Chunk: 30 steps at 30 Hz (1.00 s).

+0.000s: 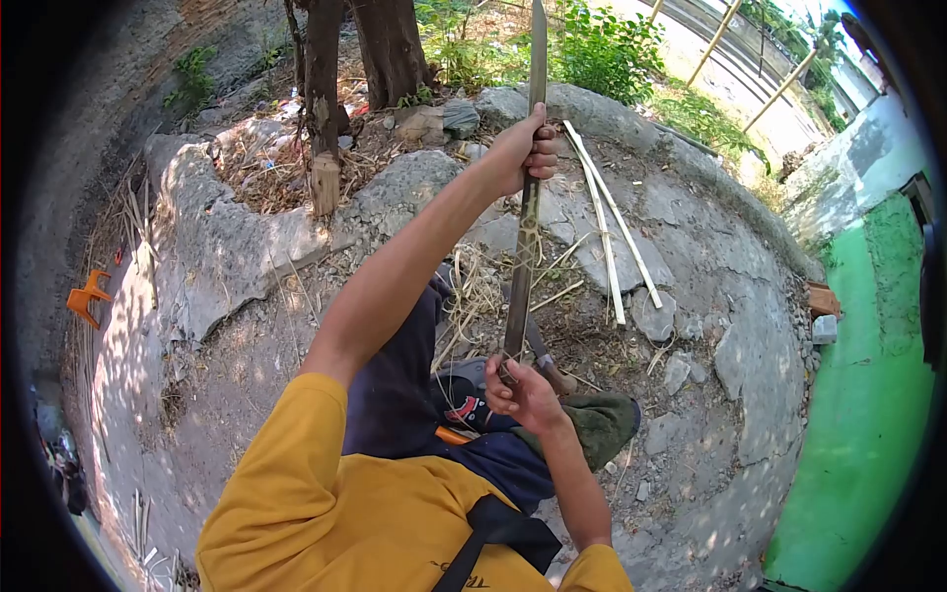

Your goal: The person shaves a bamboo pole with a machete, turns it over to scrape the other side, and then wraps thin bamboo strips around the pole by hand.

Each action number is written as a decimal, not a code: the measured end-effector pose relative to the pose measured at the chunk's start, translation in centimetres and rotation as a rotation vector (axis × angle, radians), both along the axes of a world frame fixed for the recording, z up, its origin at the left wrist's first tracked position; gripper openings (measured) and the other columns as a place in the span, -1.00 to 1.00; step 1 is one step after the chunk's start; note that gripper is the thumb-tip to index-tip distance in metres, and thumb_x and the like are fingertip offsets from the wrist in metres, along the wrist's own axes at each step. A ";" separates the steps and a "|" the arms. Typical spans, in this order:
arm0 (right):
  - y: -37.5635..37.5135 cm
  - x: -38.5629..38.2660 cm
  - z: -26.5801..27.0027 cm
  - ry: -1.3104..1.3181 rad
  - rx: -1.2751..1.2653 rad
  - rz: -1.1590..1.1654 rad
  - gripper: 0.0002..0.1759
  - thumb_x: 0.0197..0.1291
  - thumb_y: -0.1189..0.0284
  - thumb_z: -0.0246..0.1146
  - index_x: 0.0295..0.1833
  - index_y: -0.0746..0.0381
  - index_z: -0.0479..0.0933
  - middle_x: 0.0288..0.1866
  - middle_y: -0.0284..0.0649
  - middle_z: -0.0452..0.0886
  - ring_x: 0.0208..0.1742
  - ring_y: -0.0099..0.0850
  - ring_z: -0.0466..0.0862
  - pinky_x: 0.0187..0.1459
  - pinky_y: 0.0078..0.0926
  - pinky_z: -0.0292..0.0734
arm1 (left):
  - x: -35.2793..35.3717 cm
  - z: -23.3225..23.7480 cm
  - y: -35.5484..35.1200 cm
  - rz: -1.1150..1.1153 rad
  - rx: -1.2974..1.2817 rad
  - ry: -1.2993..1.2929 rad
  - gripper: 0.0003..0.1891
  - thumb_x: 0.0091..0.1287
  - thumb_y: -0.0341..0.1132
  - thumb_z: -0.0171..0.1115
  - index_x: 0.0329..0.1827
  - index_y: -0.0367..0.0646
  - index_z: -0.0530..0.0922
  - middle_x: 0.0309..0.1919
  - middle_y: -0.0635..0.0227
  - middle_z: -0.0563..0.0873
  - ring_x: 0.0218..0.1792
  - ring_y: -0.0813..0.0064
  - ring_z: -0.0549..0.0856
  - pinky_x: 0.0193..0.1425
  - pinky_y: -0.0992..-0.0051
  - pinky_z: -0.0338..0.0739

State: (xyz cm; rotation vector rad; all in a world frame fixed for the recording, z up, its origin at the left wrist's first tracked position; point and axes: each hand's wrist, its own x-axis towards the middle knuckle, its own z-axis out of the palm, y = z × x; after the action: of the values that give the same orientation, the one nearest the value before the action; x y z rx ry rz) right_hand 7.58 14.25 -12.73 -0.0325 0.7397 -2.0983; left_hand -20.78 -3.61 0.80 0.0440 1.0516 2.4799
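My left hand (523, 153) is closed around the upper part of a long, flat bamboo strip (524, 257), grey-green and dark along its face. The strip stands nearly upright in the view, and its top end runs to the upper edge. Lower down, my right hand (528, 397) has its fingers curled at the strip's bottom end, in front of my lap. Behind the strip, pale curled shavings (473, 296) lie on the ground. A tool with a brown handle (557, 377) lies partly hidden near my right hand.
Two pale split strips (607, 227) lie on broken concrete to the right. Tree trunks (390, 54) rise from a stone-edged bed ahead. An orange plastic chair (89, 296) is at far left, a green wall (838, 434) at right. Loose stones (677, 373) dot the ground.
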 end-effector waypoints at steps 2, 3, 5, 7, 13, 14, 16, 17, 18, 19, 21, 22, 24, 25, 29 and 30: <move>1.1 0.1 -2.2 -0.008 -0.060 0.073 -0.52 0.68 0.03 0.07 0.24 0.25 0.52 -0.36 -0.39 0.43 -0.49 -0.60 0.36 -0.39 -0.57 0.28 | -0.6 -0.5 -0.9 0.015 -0.007 -0.002 -0.46 0.72 0.26 -0.06 -0.35 0.09 0.23 -0.60 0.70 0.08 -0.65 0.73 0.08 -0.60 0.57 0.04; 1.5 0.2 -2.2 0.051 0.014 0.132 -0.49 0.68 0.02 0.07 0.31 0.25 0.51 -0.26 -0.33 0.55 -0.39 -0.55 0.49 -0.29 -0.55 0.39 | -0.5 -0.6 -1.2 0.022 -0.027 0.000 -0.47 0.73 0.25 -0.07 -0.35 0.08 0.23 -0.59 0.68 0.09 -0.63 0.71 0.08 -0.58 0.55 0.03; 1.6 0.2 -2.5 0.110 0.086 0.191 -0.45 0.68 0.01 0.07 0.38 0.26 0.50 -0.15 -0.26 0.66 -0.30 -0.51 0.62 -0.19 -0.54 0.50 | -0.5 -0.7 -1.4 0.030 -0.050 0.002 -0.47 0.73 0.24 -0.08 -0.34 0.07 0.23 -0.58 0.67 0.09 -0.62 0.69 0.09 -0.56 0.53 0.03; 1.4 0.0 -2.0 0.059 0.205 -0.092 -0.37 0.67 -0.04 0.08 0.45 0.29 0.48 0.04 -0.19 0.75 -0.03 -0.36 0.78 0.10 -0.43 0.63 | -0.1 -0.7 -1.1 0.023 -0.101 0.005 -0.46 0.73 0.25 -0.07 -0.35 0.07 0.24 -0.59 0.66 0.10 -0.62 0.67 0.08 -0.56 0.53 0.03; -0.7 -2.4 0.1 0.349 0.647 -0.088 -0.45 0.68 0.05 0.14 0.39 0.31 0.55 0.14 -0.16 0.74 0.13 -0.43 0.75 0.26 -0.33 0.57 | -0.2 -0.6 -0.7 0.026 -0.149 0.065 -0.46 0.73 0.26 -0.07 -0.35 0.07 0.25 -0.59 0.65 0.11 -0.63 0.67 0.09 -0.56 0.53 0.04; -1.1 -2.8 -0.3 0.350 0.646 -0.088 -0.45 0.68 0.05 0.14 0.39 0.31 0.55 0.14 -0.16 0.74 0.13 -0.43 0.75 0.26 -0.33 0.57 | 0.0 -0.5 -0.5 0.026 -0.150 0.066 -0.46 0.73 0.26 -0.07 -0.35 0.07 0.25 -0.59 0.65 0.11 -0.63 0.67 0.09 -0.56 0.53 0.04; -2.1 -3.7 -0.9 0.547 0.731 -0.240 -0.58 0.63 0.21 0.27 0.34 0.31 0.58 -0.01 -0.24 0.75 -0.03 -0.54 0.74 0.10 -0.47 0.61 | 0.5 -0.7 -0.2 0.065 -0.154 0.032 -0.46 0.72 0.27 -0.06 -0.34 0.07 0.26 -0.58 0.68 0.10 -0.62 0.69 0.09 -0.55 0.54 0.05; -2.5 -3.9 -1.1 0.545 0.730 -0.236 -0.58 0.63 0.21 0.27 0.34 0.31 0.58 -0.01 -0.24 0.75 -0.03 -0.54 0.74 0.10 -0.47 0.61 | 0.5 -0.6 0.1 0.068 -0.156 0.029 -0.46 0.72 0.27 -0.06 -0.34 0.07 0.26 -0.58 0.68 0.10 -0.62 0.69 0.09 -0.55 0.54 0.05; -3.0 -4.1 -0.2 0.678 0.873 -0.361 -0.60 0.61 0.24 0.29 0.29 0.32 0.60 -0.15 -0.27 0.74 -0.18 -0.55 0.71 -0.05 -0.47 0.62 | 0.4 -0.9 0.4 0.123 -0.163 0.027 -0.47 0.72 0.26 -0.06 -0.33 0.07 0.26 -0.58 0.67 0.10 -0.62 0.68 0.10 -0.54 0.53 0.05; -3.3 -4.3 0.7 0.810 1.018 -0.489 -0.63 0.58 0.27 0.32 0.25 0.33 0.62 -0.30 -0.30 0.73 -0.33 -0.56 0.69 -0.19 -0.46 0.63 | 0.4 -1.1 0.7 0.175 -0.169 0.025 -0.47 0.73 0.25 -0.06 -0.33 0.07 0.25 -0.58 0.66 0.10 -0.61 0.67 0.10 -0.53 0.52 0.06; -3.9 -4.9 1.9 0.755 0.978 -0.539 -0.65 0.57 0.29 0.33 0.24 0.34 0.63 -0.39 -0.32 0.69 -0.41 -0.58 0.66 -0.30 -0.49 0.59 | 0.6 -1.0 0.8 0.197 -0.161 0.035 -0.48 0.73 0.24 -0.06 -0.32 0.06 0.26 -0.58 0.66 0.10 -0.61 0.67 0.10 -0.52 0.51 0.06; -4.0 -5.2 2.4 0.705 0.935 -0.589 -0.66 0.57 0.31 0.34 0.22 0.34 0.63 -0.48 -0.35 0.65 -0.49 -0.60 0.63 -0.41 -0.51 0.55 | 0.6 -0.7 0.8 0.221 -0.153 0.049 -0.48 0.74 0.23 -0.06 -0.32 0.06 0.26 -0.57 0.66 0.10 -0.61 0.67 0.10 -0.51 0.51 0.06; -3.6 -5.5 2.5 0.708 0.945 -0.589 -0.64 0.58 0.27 0.33 0.24 0.33 0.62 -0.50 -0.35 0.62 -0.52 -0.62 0.60 -0.46 -0.54 0.49 | 0.7 -0.2 0.4 0.234 -0.149 0.039 -0.49 0.74 0.21 -0.06 -0.31 0.06 0.26 -0.57 0.66 0.11 -0.60 0.67 0.10 -0.50 0.50 0.07; -3.2 -5.7 2.3 0.745 0.947 -0.560 -0.65 0.58 0.28 0.32 0.24 0.32 0.62 -0.50 -0.36 0.62 -0.52 -0.63 0.60 -0.47 -0.53 0.48 | 0.9 0.0 0.2 0.281 -0.158 0.065 -0.50 0.74 0.20 -0.05 -0.32 0.06 0.25 -0.57 0.66 0.11 -0.60 0.67 0.10 -0.50 0.50 0.07; 0.9 -6.2 0.8 0.729 0.852 -0.411 -0.67 0.58 0.30 0.32 0.28 0.27 0.63 -0.45 -0.42 0.61 -0.49 -0.67 0.55 -0.44 -0.56 0.44 | 2.1 0.3 -1.8 0.331 -0.207 0.164 -0.56 0.78 0.07 -0.04 -0.29 0.02 0.32 -0.53 0.60 0.21 -0.51 0.59 0.29 -0.32 0.47 0.32; 2.5 -6.7 0.3 0.755 0.780 -0.333 -0.66 0.57 0.31 0.33 0.29 0.26 0.63 -0.42 -0.44 0.61 -0.47 -0.67 0.54 -0.42 -0.57 0.44 | 2.7 0.5 -2.8 0.293 -0.205 0.197 -0.59 0.78 0.02 -0.04 -0.27 -0.01 0.36 -0.50 0.57 0.30 -0.46 0.54 0.45 -0.22 0.45 0.50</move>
State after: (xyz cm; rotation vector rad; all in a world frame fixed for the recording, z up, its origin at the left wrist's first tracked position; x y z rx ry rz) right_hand 0.91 16.73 -12.41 -0.2978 2.0941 -1.9318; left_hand -18.09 -6.46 1.27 0.0767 1.4857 2.6506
